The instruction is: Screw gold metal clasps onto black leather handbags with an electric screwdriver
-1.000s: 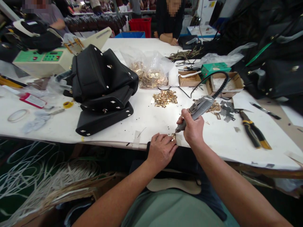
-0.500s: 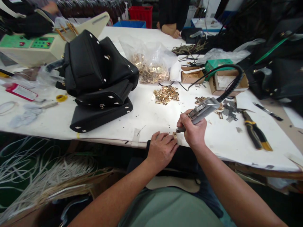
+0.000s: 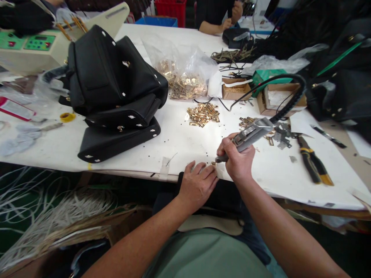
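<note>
Plainly, right hand [image 3: 240,160] grips grey tool [image 3: 252,132]; left hand [image 3: 197,183], spread, apparently touches gold fitting [image 3: 213,164].

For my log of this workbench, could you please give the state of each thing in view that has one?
Grey corded metal tool: gripped, tilted; running or not unclear.
Small gold metal fitting: lying down, partly covered.
Right hand: closed around the tool.
Left hand: open, palm down, at the fitting.
Black-and-yellow metal pliers: lying unheld.
Black leather-look bags: stacked.
Small brown cardboard box: open, holding gold pieces.
</note>
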### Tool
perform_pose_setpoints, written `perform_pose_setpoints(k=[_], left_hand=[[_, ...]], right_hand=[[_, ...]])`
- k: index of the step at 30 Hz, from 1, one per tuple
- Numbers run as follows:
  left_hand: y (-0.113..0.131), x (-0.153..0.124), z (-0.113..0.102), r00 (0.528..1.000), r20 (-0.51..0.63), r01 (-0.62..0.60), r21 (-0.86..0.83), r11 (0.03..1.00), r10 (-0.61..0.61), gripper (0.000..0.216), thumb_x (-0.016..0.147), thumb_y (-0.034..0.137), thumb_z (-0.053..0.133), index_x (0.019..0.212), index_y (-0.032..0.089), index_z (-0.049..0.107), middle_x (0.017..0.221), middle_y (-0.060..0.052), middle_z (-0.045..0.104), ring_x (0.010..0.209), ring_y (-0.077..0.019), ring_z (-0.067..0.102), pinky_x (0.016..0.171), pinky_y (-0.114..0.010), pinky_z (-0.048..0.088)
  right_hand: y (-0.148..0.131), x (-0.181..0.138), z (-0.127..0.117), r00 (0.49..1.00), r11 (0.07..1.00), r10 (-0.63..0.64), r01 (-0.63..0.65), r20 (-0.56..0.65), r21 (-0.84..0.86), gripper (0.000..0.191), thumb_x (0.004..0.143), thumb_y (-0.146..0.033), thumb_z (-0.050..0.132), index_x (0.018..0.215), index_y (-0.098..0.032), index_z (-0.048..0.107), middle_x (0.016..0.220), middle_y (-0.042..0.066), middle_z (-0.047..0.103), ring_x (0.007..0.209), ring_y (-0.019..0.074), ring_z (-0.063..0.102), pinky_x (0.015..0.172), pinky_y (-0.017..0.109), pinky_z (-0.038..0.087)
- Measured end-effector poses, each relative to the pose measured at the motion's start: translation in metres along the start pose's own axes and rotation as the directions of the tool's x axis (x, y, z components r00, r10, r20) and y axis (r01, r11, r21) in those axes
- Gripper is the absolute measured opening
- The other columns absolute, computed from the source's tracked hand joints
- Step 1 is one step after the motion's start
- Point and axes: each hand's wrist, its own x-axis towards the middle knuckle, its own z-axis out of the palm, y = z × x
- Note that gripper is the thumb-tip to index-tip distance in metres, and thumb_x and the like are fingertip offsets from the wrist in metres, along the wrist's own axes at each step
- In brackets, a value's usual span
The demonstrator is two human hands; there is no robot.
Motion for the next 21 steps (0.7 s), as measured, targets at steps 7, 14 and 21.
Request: perform_pose_setpoints(k=[7, 14, 21], left_hand=[[-0.0003, 0.0008, 0.0026, 1.000, -0.021, 0.012, -0.022, 1.000, -0.013, 0.019, 0.098, 0.029, 0.060, 0.116, 0.029, 0.068, 0.122, -0.001, 0.073, 0.115, -0.0239, 0.062, 0.106, -0.052, 0.039], [0.0004, 0.0009, 0.0012, 0.999, -0.024, 0.022, -0.028, 0.999, -0.022, 0.019, 0.098, 0.030, 0.060, 0.115, 0.029, 0.069, 0.121, 0.000, 0.073, 0.113, -0.0241, 0.062, 0.105, -0.052, 0.041], [-0.0002, 0.0006, 0.0016, 1.000, -0.019, 0.019, -0.033, 0.999, -0.019, 0.020, 0.099, 0.031, 0.059, 0.117, 0.029, 0.068, 0.123, -0.001, 0.073, 0.115, -0.0248, 0.062, 0.107, -0.053, 0.040]], right_hand=[[0.0005, -0.0021, -0.0022, 1.000, 1.000, 0.007, -0.007, -0.018, 0.002, 0.031, 0.081, -0.048, 0.077, 0.074, -0.022, 0.061, 0.052, -0.003, 0.060, 0.045, 0.0156, 0.056, 0.045, 0.027, 0.046], [0.0026, -0.0018, -0.0044, 1.000, 1.000, -0.010, 0.010, -0.012, 0.004, 0.031, 0.081, -0.048, 0.077, 0.075, -0.022, 0.061, 0.051, -0.004, 0.059, 0.044, 0.0152, 0.055, 0.047, 0.028, 0.047], [0.0004, -0.0072, -0.0066, 0.999, 1.000, -0.004, 0.004, 0.040, -0.001, 0.030, 0.080, -0.046, 0.077, 0.075, -0.022, 0.062, 0.054, -0.003, 0.060, 0.047, 0.0153, 0.056, 0.048, 0.028, 0.047]])
